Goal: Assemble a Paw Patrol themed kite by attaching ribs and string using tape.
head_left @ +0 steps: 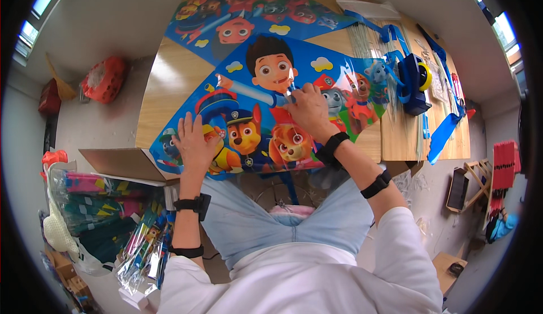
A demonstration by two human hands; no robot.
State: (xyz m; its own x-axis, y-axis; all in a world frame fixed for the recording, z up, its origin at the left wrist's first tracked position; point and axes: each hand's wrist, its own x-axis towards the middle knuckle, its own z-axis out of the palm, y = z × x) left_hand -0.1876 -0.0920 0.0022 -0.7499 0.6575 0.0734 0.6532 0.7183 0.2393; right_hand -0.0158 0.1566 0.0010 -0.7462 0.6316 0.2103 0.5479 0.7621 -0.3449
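Note:
A blue kite sheet (195,107), printed with cartoon puppies and a brown-haired child, lies across the wooden table in front of me. It looks like thin, shiny plastic. My left hand (195,141) rests flat on its lower left part with the fingers spread. Near the middle of the sheet, my right hand (308,107) has its fingertips pinched together just below the printed child's face. Whatever small thing is between those fingers is hidden. Beyond lies a second kite sheet (254,11) with a similar print, turned the other way and partly covered by the nearer one.
Right of the sheets stand a dark blue tape dispenser (417,85) with a yellow roll, blue straps (445,136) and thin pale rods (367,40). Packaged printed goods (150,246) lie low at left, by an open cardboard box (121,161). A red bag (104,79) sits on the floor.

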